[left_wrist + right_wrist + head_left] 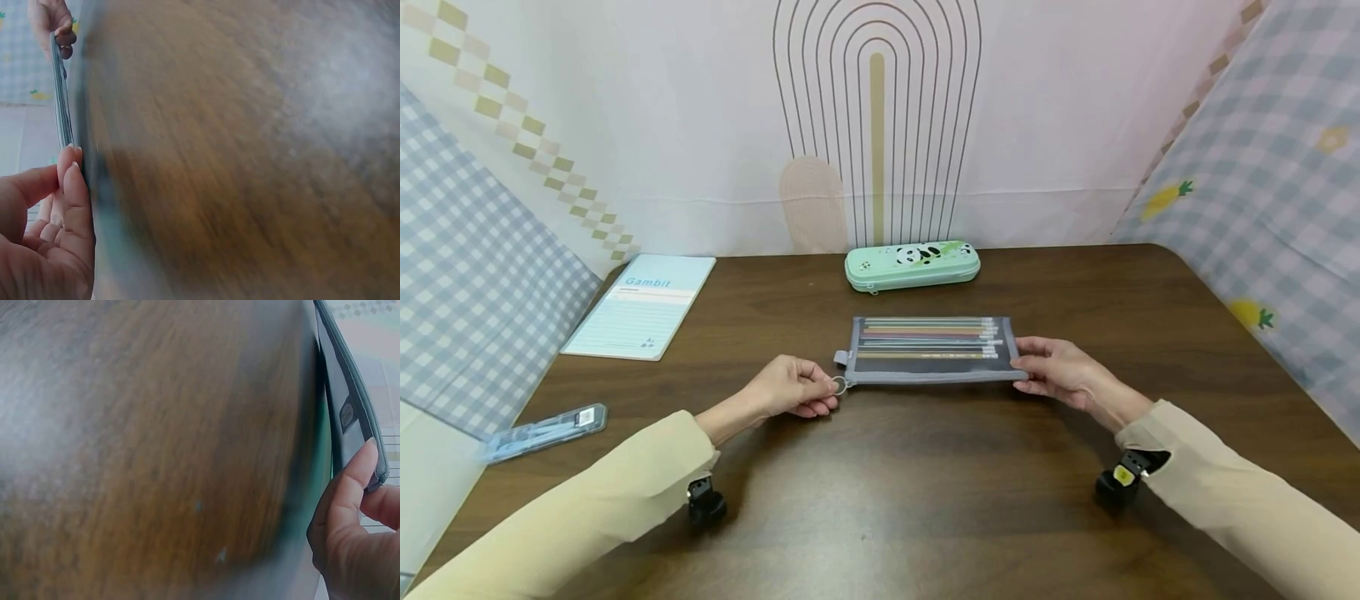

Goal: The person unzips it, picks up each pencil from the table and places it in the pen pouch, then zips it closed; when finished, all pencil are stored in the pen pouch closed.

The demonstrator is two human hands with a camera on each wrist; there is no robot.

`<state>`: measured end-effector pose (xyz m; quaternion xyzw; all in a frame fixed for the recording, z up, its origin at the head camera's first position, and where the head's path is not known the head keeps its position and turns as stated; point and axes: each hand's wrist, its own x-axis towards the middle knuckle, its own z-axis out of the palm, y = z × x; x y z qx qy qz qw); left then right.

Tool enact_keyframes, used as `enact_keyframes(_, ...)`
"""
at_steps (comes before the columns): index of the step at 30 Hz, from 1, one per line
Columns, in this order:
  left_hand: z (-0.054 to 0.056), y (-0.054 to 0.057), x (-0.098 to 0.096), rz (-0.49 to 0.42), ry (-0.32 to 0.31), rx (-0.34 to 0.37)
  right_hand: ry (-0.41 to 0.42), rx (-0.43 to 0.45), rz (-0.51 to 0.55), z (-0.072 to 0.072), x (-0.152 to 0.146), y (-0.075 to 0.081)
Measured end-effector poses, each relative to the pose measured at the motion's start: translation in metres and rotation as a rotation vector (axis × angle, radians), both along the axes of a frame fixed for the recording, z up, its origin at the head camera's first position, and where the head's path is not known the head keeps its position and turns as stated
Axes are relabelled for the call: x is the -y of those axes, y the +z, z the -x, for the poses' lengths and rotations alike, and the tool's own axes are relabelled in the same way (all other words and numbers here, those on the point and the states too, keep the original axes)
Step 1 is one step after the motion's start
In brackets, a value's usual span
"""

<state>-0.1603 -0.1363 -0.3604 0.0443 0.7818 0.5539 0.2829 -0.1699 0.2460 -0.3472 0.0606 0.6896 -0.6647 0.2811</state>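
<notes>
A grey see-through zip pouch (917, 367) lies flat before me in the head view, with several pencils (925, 333) showing through it. My left hand (793, 387) pinches the zipper's ring pull (840, 385) between thumb and fingers at the near left corner. At the other end my right hand (1060, 371) grips the right edge, thumb on one face and fingers on the other. Seen edge-on in the right wrist view, the pouch (344, 387) sits between thumb and fingertips and bears a round badge on its dark face.
Behind the pouch stands a mint panda pencil case (913, 265). A light blue notebook (640, 308) lies at the back left, and a clear-and-blue packet (546, 432) at the left edge. Everything is on a dark wooden table (880, 500) with a patterned cloth wall (700, 125) behind.
</notes>
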Motion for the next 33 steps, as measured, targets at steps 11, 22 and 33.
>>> enact_keyframes(11,0.001,0.000,0.003,0.059,-0.210,0.190,0.009,-0.006,-0.020,-0.001,0.000,-0.001)
enact_keyframes(22,0.043,0.003,-0.007,-0.095,0.135,0.015,0.022,-0.059,-0.081,0.001,0.002,-0.003)
enact_keyframes(33,0.048,0.005,-0.028,-0.106,0.213,0.077,0.059,-0.183,-0.232,0.011,0.009,-0.007)
